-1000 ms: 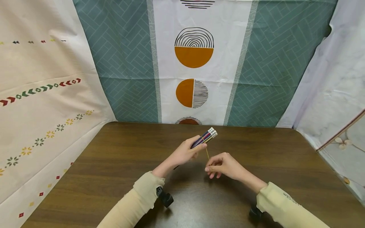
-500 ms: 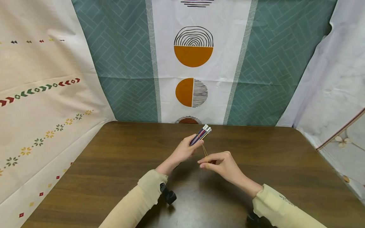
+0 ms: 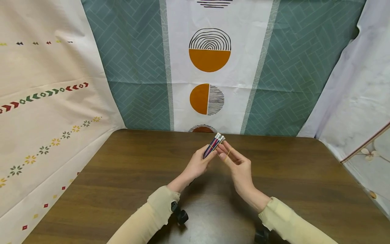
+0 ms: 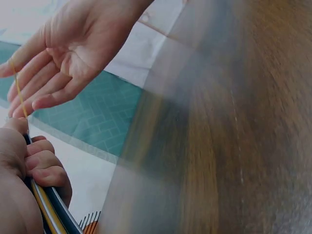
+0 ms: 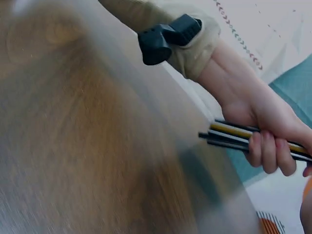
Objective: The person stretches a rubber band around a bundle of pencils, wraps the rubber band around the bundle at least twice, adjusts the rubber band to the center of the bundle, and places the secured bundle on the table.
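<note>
My left hand grips a bundle of several pencils, whose white eraser ends point up and away. In the right wrist view, its fingers curl round the pencils, their other ends sticking out below. My right hand is close beside the bundle, its thumb and fingers extended and spread. A thin yellow rubber band is stretched over that thumb and fingers. In the left wrist view the band runs taut from the right hand's digit towards the pencils; its far end is hidden.
Both hands are above a dark brown wooden table. A patterned cloth hangs behind its far edge, with pale cloths at left and right. A black wrist camera is strapped below the left sleeve.
My right hand has risen from below the bundle to beside the eraser ends. Its fingertips, pinching the band before, are now spread with the band across them. The left hand still grips the pencils.
</note>
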Available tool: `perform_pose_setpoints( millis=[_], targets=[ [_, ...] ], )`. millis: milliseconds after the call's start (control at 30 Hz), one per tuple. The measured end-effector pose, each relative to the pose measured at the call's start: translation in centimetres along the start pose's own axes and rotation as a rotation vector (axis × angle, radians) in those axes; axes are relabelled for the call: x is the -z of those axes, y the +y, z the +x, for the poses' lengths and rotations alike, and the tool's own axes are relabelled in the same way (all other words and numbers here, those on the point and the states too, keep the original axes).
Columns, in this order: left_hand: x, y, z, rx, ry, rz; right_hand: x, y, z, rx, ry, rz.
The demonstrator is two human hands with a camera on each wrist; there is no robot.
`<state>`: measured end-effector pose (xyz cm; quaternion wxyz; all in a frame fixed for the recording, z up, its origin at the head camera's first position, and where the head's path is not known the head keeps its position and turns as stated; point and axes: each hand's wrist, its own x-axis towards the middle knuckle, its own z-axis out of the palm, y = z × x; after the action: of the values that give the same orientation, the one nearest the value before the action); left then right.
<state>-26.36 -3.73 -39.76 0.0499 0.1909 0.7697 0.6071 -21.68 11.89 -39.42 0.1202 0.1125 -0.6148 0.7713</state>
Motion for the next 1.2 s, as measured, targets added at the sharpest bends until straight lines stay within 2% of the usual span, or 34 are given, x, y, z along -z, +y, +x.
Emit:
perform_pose_setpoints(
  millis=[167,333,600,733,867,967,1200],
  targets=[
    [0.2,0.0,-0.1,-0.019,0.045,0.0,-0.7,-0.6,0.0,-0.091,0.056,0.108],
    [0.6,0.0,-0.1,-0.09,0.014,0.127,-0.3,-1.2,0.8,-0.149,0.072,0.132],
    [1.7,0.0,-0.6,-0.184,-0.125,0.396,1.3,-1.5,1.6,-0.162,-0.028,-0.034],
    [2.0,0.1,-0.8,-0.19,-0.182,0.495,1.7,-1.4,1.6,-0.163,-0.069,-0.106],
    [2.1,0.2,-0.9,-0.203,-0.214,0.623,1.9,-1.3,1.7,-0.172,-0.089,-0.182],
    [2.1,0.3,-0.9,-0.235,-0.226,0.716,2.1,-1.2,1.8,-0.178,-0.096,-0.214],
    [2.1,0.6,-0.9,-0.29,-0.272,0.821,2.5,-0.9,2.0,-0.183,-0.109,-0.304]
  ],
)
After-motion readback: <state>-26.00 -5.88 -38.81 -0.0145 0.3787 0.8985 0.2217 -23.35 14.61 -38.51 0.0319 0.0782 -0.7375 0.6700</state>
